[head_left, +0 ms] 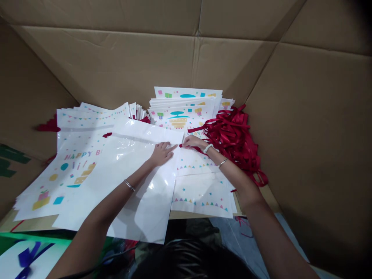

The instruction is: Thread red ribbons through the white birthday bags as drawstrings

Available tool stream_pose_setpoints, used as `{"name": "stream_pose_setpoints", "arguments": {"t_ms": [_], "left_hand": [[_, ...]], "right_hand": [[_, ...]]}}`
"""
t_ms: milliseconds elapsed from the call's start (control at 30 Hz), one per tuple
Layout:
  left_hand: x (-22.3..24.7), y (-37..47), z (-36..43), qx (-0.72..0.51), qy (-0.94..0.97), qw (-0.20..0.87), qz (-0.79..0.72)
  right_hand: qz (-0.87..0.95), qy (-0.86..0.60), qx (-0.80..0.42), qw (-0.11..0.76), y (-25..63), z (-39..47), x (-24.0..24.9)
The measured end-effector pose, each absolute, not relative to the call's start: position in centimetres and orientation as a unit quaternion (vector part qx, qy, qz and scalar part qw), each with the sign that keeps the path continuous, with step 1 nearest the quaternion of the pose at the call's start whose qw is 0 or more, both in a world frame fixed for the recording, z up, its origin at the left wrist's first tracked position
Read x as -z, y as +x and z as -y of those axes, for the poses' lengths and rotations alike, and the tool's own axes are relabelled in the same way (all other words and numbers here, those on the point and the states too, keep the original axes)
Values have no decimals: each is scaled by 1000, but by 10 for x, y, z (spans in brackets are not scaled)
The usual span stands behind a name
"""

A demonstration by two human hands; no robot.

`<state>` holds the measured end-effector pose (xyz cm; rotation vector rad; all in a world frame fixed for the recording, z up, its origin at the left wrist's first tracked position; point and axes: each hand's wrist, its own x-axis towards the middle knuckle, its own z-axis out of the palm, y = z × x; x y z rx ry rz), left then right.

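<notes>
A large blank white sheet [142, 193] lies over printed birthday sheets [78, 155]. My left hand [162, 153] rests on it near its right edge, fingers apart, index finger pointing right. Just beyond that edge my right hand [193, 142] pinches the end of a red ribbon [180, 145], which touches or nearly touches the sheet's edge. A small red ribbon piece [107, 135] shows at the left of the blank sheet. Beside my right wrist is a heap of red ribbons [232, 131].
More printed sheets [200, 193] lie under and right of the blank one, with a stack [186, 101] at the back. Cardboard walls [116, 66] rise behind and on both sides. A blue bow [26, 257] on something white is at the lower left.
</notes>
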<state>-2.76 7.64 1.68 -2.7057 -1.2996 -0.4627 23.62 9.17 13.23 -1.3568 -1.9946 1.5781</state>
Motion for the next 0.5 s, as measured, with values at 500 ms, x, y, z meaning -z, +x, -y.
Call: {"name": "stream_pose_setpoints", "arguments": {"t_ms": [500], "left_hand": [[-21, -27, -75, 149, -885, 30, 439]], "right_hand": [[712, -504, -474, 118, 329, -77, -136]]}}
